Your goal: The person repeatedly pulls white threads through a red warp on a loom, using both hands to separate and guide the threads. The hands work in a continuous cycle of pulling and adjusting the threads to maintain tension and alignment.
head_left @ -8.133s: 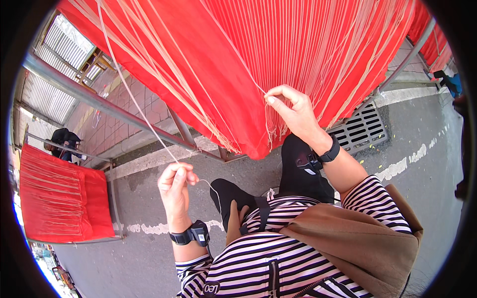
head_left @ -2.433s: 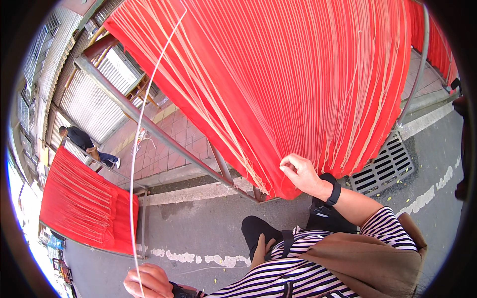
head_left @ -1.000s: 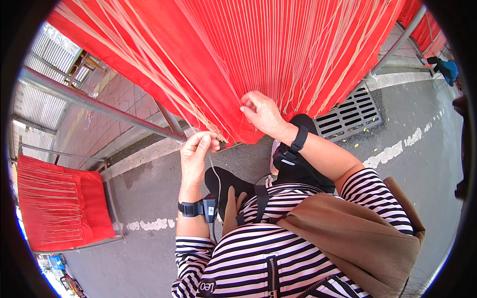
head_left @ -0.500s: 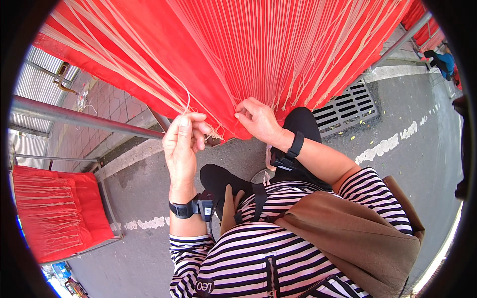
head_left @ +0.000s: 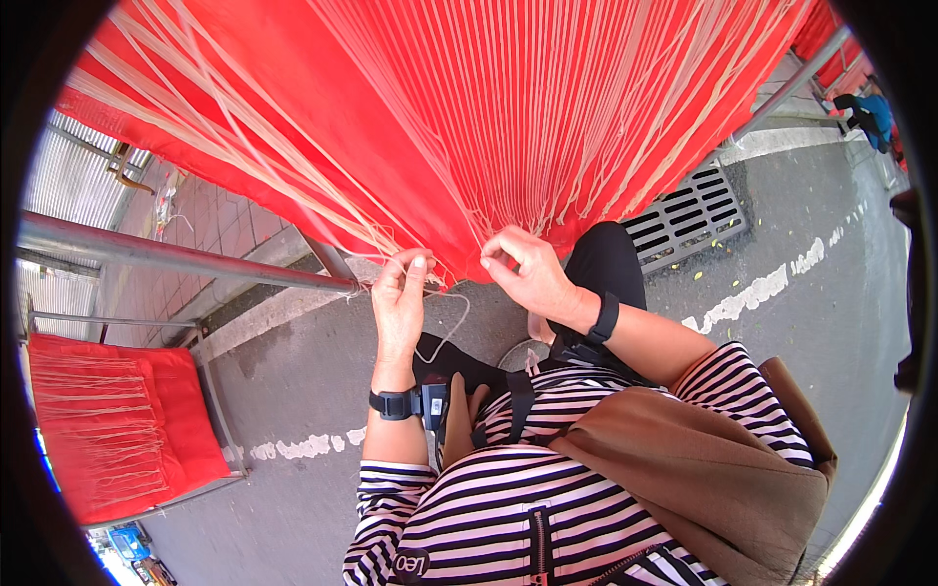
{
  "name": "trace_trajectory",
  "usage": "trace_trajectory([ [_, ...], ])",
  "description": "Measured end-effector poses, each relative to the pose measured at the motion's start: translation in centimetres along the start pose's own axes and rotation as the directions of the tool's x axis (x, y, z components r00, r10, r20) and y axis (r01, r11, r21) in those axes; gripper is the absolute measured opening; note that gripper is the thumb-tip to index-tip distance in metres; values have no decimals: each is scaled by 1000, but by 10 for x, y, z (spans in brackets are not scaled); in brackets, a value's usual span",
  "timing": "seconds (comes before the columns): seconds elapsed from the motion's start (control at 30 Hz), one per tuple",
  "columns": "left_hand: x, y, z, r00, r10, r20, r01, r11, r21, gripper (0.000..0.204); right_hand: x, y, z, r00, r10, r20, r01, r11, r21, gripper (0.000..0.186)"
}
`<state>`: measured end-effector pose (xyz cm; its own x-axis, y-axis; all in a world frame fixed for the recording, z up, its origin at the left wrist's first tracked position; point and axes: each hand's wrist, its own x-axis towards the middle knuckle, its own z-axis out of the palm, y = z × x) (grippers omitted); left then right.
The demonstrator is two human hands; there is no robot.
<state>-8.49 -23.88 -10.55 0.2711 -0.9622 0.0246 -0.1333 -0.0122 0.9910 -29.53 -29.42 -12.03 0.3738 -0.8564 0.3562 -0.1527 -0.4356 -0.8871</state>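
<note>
A large red cloth (head_left: 293,59) spreads across the top of the view, with many pale threads (head_left: 518,127) running down it. At its lower edge the threads gather into loose, frayed ends. My left hand (head_left: 399,303) is closed in a pinch on a white cord (head_left: 465,311); its free end curls down in a loop below the fingers. Close by on the right, my right hand (head_left: 532,273) pinches with thumb and forefinger at the lower end of the threads. Its fingertips seem to grip a thread, partly hidden by the fingers.
A metal pole (head_left: 195,256) runs in from the left toward my left hand. Another red threaded cloth (head_left: 186,410) hangs on a frame at the lower left. A drain grate (head_left: 684,220) lies in the road at right. My dark-clad knees are below the cloth.
Both hands have moved right and down, toward me. The cord that stood up from my left hand now hangs in a loop below it.
</note>
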Motion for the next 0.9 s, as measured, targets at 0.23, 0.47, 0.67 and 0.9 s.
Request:
trace_trajectory([
  [0.23,-26,16,-18,991,97,-88,-76,972,221,39,-19,-20,-19,967,-169,190,169,986,14,9],
  [0.47,-63,42,-21,915,236,-326,-183,966,184,45,-31,-37,-9,907,-272,322,231,960,160,11],
  [0.67,-82,57,10,997,75,8,-74,991,-109,28,-41,-50,-1,868,-272,415,200,957,209,12],
  [0.9,-83,55,17,989,-2,146,51,941,-335,21,-38,-51,7,813,-258,521,171,963,209,11],
])
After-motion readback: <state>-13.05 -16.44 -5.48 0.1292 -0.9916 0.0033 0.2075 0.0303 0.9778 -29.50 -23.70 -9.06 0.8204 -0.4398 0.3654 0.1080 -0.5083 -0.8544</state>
